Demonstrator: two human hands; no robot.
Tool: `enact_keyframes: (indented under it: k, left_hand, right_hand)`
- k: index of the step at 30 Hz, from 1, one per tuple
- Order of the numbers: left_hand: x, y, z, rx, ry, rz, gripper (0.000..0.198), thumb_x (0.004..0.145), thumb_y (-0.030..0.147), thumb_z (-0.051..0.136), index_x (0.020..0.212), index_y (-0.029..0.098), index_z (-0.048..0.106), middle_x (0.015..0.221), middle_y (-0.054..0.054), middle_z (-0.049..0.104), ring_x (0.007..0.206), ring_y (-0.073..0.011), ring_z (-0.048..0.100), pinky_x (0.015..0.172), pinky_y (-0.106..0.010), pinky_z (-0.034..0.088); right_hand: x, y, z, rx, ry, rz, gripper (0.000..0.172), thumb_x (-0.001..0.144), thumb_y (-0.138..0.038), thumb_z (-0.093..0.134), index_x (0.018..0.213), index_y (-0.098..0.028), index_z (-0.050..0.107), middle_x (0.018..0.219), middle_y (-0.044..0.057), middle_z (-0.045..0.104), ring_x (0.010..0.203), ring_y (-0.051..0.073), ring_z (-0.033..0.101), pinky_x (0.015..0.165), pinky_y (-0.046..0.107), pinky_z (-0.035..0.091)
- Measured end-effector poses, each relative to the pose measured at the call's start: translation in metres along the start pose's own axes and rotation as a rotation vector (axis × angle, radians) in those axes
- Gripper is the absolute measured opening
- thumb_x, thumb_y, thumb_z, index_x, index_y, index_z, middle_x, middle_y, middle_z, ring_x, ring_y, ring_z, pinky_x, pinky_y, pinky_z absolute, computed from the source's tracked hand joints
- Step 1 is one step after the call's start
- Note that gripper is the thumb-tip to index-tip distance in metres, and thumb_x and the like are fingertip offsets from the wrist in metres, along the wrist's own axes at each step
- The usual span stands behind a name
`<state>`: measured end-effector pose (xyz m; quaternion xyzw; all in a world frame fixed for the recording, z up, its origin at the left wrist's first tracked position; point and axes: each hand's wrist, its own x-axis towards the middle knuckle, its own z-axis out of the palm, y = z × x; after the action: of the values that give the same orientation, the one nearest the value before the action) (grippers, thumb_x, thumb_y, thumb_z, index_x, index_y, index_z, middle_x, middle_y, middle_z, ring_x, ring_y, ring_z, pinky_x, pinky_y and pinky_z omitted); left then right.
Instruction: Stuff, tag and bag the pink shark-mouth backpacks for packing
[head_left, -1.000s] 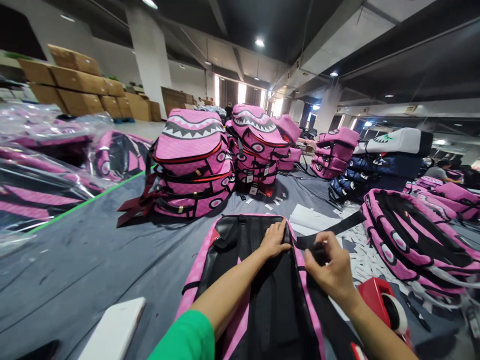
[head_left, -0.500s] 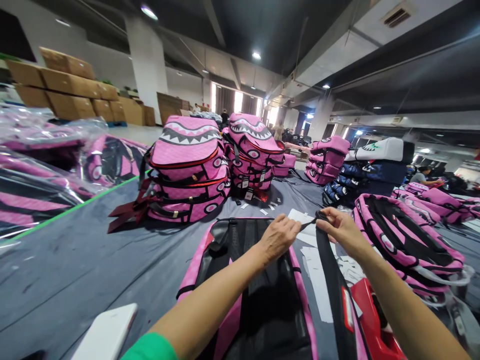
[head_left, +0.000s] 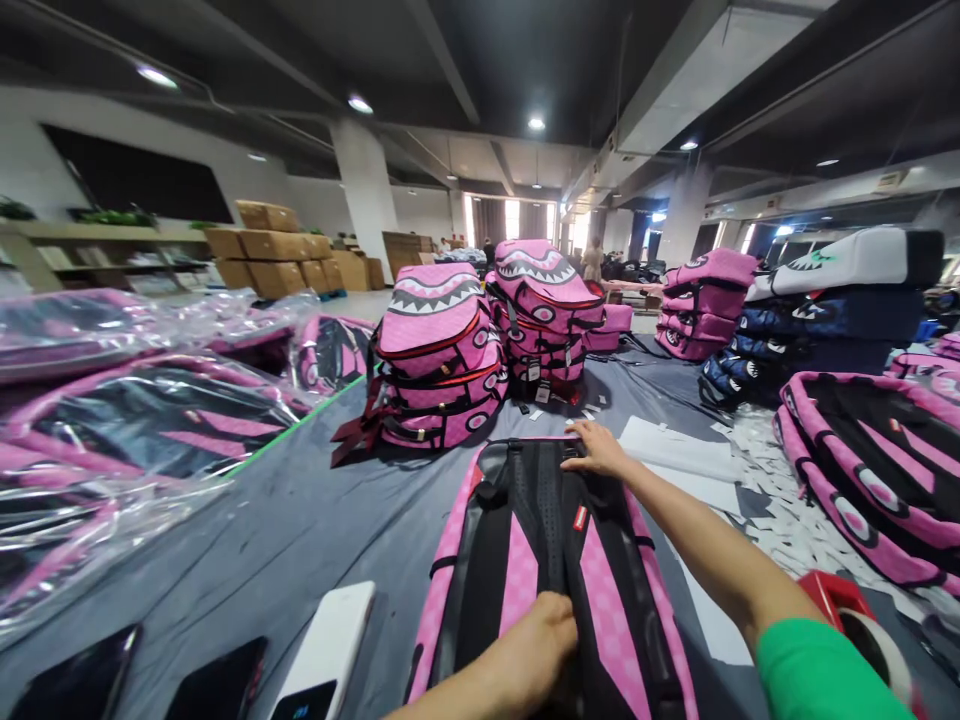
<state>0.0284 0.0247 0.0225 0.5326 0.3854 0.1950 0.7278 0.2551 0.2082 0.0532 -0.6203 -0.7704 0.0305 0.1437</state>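
Observation:
A pink and black backpack (head_left: 555,560) lies straps-up on the grey-covered table in front of me. My left hand (head_left: 541,640) is closed low on its middle, between the two pink-panelled shoulder straps; whatever its fingers hold is hidden. At the bag's top edge, my right hand (head_left: 596,450) rests on the upper end of the right strap (head_left: 600,580), thumb and fingers apart around it. A small red label (head_left: 580,517) shows on that strap.
Stacked pink shark-face backpacks (head_left: 439,350) stand beyond the bag. Plastic-wrapped bags (head_left: 150,410) lie left. Phones (head_left: 217,680) and a white device (head_left: 330,640) sit front left. At right are paper sheets (head_left: 675,450), a red tape dispenser (head_left: 832,600) and another pink backpack (head_left: 862,480).
Both hands have left the strap end they held up at the right. The strap now lies on the bag, my left hand is lower on the bag, and the view has turned left.

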Motion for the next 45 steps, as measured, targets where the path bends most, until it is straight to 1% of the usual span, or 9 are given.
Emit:
enact_keyframes:
  k: [3,7,11,16,20,30,35,40,45]
  left_hand:
    - [0.003,0.033,-0.052,0.719,0.186,0.203,0.048,0.088,0.058,0.047,0.061,0.019,0.057,0.058,-0.003,0.06,0.058,-0.0183,0.059,0.06,-0.029,0.041]
    - [0.057,0.078,-0.131,1.122,0.778,0.31,0.058,0.088,0.054,0.046,0.128,0.014,0.059,0.129,-0.017,0.065,0.124,-0.0321,0.057,0.097,-0.038,0.043]
    - [0.125,0.089,-0.168,1.076,0.805,0.131,0.069,0.088,0.061,0.041,0.128,0.007,0.058,0.128,-0.023,0.066,0.124,-0.0346,0.059,0.095,-0.039,0.047]
    - [0.151,0.075,-0.164,1.088,0.764,0.257,0.069,0.086,0.069,0.043,0.122,0.013,0.063,0.127,-0.017,0.066,0.125,-0.0329,0.058,0.101,-0.038,0.044]
    - [0.154,0.068,-0.162,1.11,0.741,0.358,0.067,0.083,0.069,0.052,0.124,0.018,0.062,0.133,-0.012,0.061,0.13,-0.0306,0.05,0.108,-0.039,0.039]
    - [0.151,0.051,-0.158,1.106,0.783,0.61,0.052,0.074,0.052,0.073,0.112,0.019,0.059,0.117,-0.009,0.059,0.114,-0.0295,0.054,0.103,-0.045,0.046]
    - [0.131,0.018,-0.151,1.167,0.761,0.748,0.053,0.081,0.041,0.069,0.124,0.017,0.052,0.125,-0.013,0.06,0.12,-0.0308,0.053,0.108,-0.047,0.043]
    - [0.108,-0.016,-0.149,1.31,0.542,0.697,0.042,0.091,0.038,0.055,0.127,0.017,0.054,0.13,-0.014,0.06,0.124,-0.0297,0.053,0.111,-0.046,0.04]
    - [0.152,0.003,-0.164,1.341,0.322,0.383,0.032,0.092,0.043,0.052,0.105,0.017,0.065,0.116,-0.013,0.066,0.115,-0.0296,0.058,0.106,-0.043,0.042]
  right_hand:
    - [-0.003,0.013,0.015,-0.004,-0.003,0.058,0.082,0.08,-0.071,0.064,0.144,-0.023,0.049,0.146,0.018,0.05,0.135,0.035,0.046,0.109,0.051,0.035]
    - [-0.011,0.015,0.03,0.057,0.053,0.008,0.07,0.088,-0.07,0.053,0.14,-0.024,0.054,0.142,0.013,0.055,0.132,0.03,0.049,0.112,0.045,0.035]
    - [-0.003,0.027,0.019,0.285,0.0,-0.058,0.069,0.086,-0.07,0.057,0.135,-0.021,0.06,0.141,0.013,0.057,0.132,0.031,0.05,0.115,0.047,0.033]
    - [0.006,0.057,-0.004,0.422,-0.039,-0.052,0.065,0.1,-0.063,0.025,0.121,-0.02,0.07,0.118,0.007,0.073,0.109,0.022,0.067,0.096,0.038,0.052]
    - [0.002,0.028,0.029,0.363,0.191,0.111,0.06,0.105,-0.05,0.016,0.129,-0.021,0.063,0.121,0.011,0.07,0.115,0.025,0.062,0.102,0.045,0.045]
    - [-0.01,-0.012,0.041,0.158,0.25,0.094,0.032,0.098,-0.045,0.049,0.113,-0.023,0.067,0.118,0.008,0.068,0.114,0.023,0.058,0.102,0.038,0.042]
    - [-0.052,-0.026,0.047,-0.008,0.272,0.011,0.068,0.072,-0.056,0.078,0.124,-0.017,0.057,0.118,0.015,0.061,0.11,0.031,0.053,0.096,0.045,0.045]
    - [-0.092,-0.017,0.072,0.045,0.205,-0.06,0.051,0.083,-0.047,0.07,0.122,-0.017,0.056,0.118,0.013,0.061,0.112,0.03,0.053,0.099,0.044,0.044]
    - [-0.057,0.004,0.087,-0.008,-0.078,-0.004,0.047,0.095,-0.049,0.055,0.131,-0.018,0.054,0.127,0.013,0.06,0.119,0.027,0.054,0.103,0.04,0.041]
